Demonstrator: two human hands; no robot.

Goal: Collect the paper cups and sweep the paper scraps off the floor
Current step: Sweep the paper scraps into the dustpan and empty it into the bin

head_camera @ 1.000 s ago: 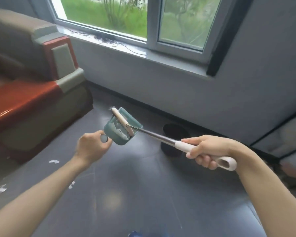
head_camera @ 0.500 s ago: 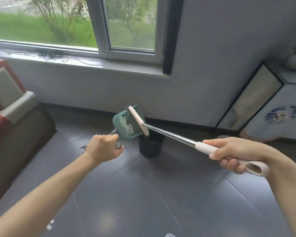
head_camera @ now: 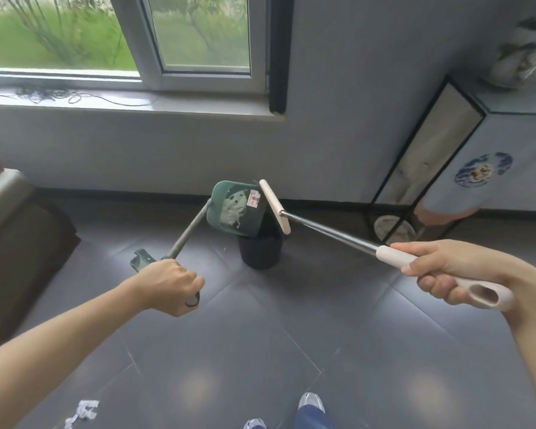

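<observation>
Below the window, we tip the dustpan [head_camera: 237, 212] squarely over the bin [head_camera: 260, 252]; left hand [head_camera: 167, 283] grips its handle, right hand [head_camera: 440, 270] grips the broom [head_camera: 331, 232].

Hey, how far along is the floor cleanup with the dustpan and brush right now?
Done: some scraps were swept up; white paper sits in the green dustpan. In hand: the left hand holds the dustpan tilted over the black bin, and the right hand holds the brush at its edge. Left: paper scraps lie on the floor near the shoes. No cups are in view.
</observation>
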